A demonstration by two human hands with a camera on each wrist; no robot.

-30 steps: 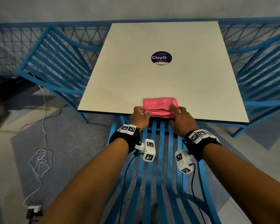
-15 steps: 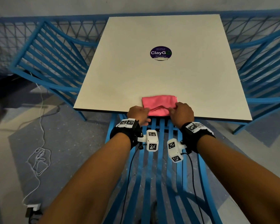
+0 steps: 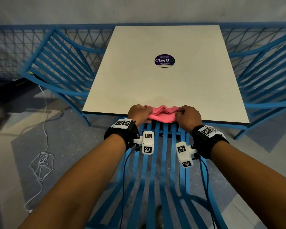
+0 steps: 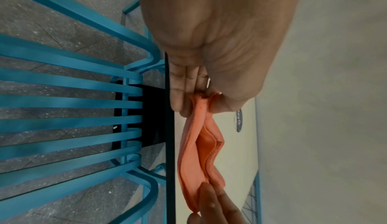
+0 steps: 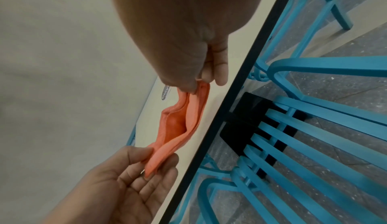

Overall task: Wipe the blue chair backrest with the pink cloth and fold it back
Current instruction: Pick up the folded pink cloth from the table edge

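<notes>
The folded pink cloth [image 3: 162,114] hangs bunched between my two hands, just above the near edge of the white table [image 3: 163,83]. My left hand [image 3: 139,113] pinches its left end between thumb and fingers [image 4: 201,101]. My right hand [image 3: 187,115] pinches the right end [image 5: 199,86]. In both wrist views the cloth [image 4: 201,151] [image 5: 180,128] sags open in layers. The blue slatted chair backrest [image 3: 155,171] lies directly below my forearms, pushed up to the table.
More blue chairs stand at the table's left [image 3: 59,70] and right [image 3: 267,76]. A purple round sticker [image 3: 164,60] marks the table's middle. A white cable [image 3: 41,164] lies coiled on the grey floor at left. Blue mesh fencing runs behind.
Both hands went from resting at the flat cloth's near corners to pinching its ends. The cloth has risen off the table and bunched up between them.
</notes>
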